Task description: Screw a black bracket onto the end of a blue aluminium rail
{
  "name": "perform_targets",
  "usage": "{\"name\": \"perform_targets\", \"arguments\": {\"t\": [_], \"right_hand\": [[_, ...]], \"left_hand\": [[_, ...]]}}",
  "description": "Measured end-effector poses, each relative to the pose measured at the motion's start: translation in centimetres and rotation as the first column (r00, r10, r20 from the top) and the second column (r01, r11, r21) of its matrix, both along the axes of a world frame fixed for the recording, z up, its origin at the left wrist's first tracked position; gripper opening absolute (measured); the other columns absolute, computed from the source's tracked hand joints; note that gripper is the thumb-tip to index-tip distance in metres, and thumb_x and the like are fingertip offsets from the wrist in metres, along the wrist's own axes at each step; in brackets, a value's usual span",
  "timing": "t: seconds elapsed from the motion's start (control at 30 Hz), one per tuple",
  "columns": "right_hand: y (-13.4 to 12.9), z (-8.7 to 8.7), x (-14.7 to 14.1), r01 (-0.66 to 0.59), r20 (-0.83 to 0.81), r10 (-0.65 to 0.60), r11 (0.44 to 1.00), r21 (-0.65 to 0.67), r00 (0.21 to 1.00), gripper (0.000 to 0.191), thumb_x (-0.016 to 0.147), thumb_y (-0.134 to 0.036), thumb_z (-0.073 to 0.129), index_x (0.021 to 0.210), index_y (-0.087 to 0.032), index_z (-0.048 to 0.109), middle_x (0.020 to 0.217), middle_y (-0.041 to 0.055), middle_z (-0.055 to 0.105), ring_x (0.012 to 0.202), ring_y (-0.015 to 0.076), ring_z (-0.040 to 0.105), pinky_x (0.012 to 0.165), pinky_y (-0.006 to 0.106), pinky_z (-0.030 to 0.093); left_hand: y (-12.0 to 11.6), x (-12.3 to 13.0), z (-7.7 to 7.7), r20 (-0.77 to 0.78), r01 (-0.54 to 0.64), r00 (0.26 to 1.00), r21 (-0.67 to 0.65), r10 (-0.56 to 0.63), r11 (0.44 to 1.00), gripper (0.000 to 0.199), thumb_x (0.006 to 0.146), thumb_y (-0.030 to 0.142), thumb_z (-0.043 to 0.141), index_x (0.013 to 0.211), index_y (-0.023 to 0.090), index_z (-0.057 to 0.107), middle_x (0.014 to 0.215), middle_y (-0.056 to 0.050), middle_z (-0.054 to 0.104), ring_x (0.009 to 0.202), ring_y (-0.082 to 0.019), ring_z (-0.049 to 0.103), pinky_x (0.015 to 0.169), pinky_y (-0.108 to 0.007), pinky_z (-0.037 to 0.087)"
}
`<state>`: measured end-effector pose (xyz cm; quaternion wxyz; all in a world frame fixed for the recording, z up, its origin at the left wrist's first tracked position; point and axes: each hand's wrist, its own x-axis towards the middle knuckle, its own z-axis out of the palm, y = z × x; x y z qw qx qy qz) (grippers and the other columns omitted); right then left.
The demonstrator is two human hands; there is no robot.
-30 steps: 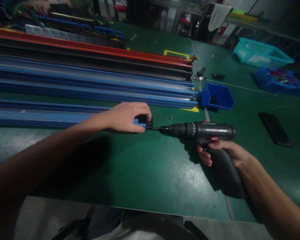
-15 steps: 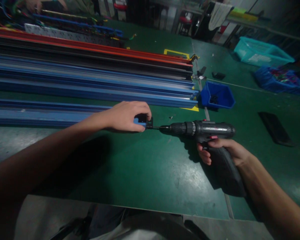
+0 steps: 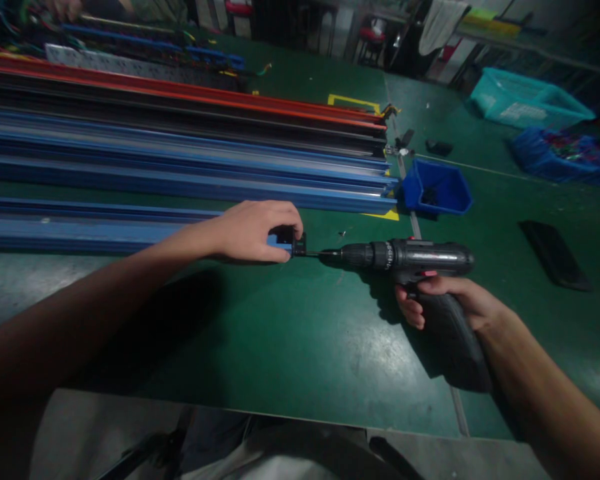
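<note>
A long blue metal profile [image 3: 105, 230] lies across the green table, and my left hand [image 3: 255, 232] is wrapped over its right end. A small black end piece [image 3: 300, 245] sits at that end, by my thumb and fingertips. My right hand [image 3: 447, 300] grips a black cordless drill [image 3: 405, 257] by its handle, with a finger at the trigger. The drill lies level, pointing left, and its long thin bit reaches the black end piece. Whether a screw is at the bit's tip I cannot tell. Beyond the bit lies a tiny screw [image 3: 341, 233] on the table.
Behind the profile lie more blue profiles [image 3: 205, 167], black ones and a red one [image 3: 180, 87]. A blue bin [image 3: 440, 187] holds small dark parts. To the right are a black phone-like slab [image 3: 555, 257] and a teal basket [image 3: 525, 100]. Another person's hand [image 3: 67, 10] is at the far left.
Both hands, the drill and the profile stay practically in place. The view has shifted very slightly.
</note>
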<state>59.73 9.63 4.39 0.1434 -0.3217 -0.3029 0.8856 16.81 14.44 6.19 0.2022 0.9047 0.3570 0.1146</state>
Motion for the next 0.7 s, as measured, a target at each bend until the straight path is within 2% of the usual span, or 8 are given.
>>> {"name": "perform_targets", "arguments": {"t": [0.7], "right_hand": [[-0.06, 0.07, -0.19, -0.002, 0.001, 0.002, 1.000, 0.027, 1.000, 0.027, 0.097, -0.030, 0.081, 0.109, -0.006, 0.080, 0.083, 0.0083, 0.076, 0.078, 0.0196, 0.078, 0.074, 0.029, 0.064]], "left_hand": [[-0.12, 0.13, 0.36, -0.008, -0.008, 1.000, -0.014, 0.008, 1.000, 0.030, 0.088, 0.042, 0.070, 0.113, 0.026, 0.074, 0.129, -0.003, 0.072, 0.113, -0.023, 0.069, 0.095, -0.033, 0.048]]}}
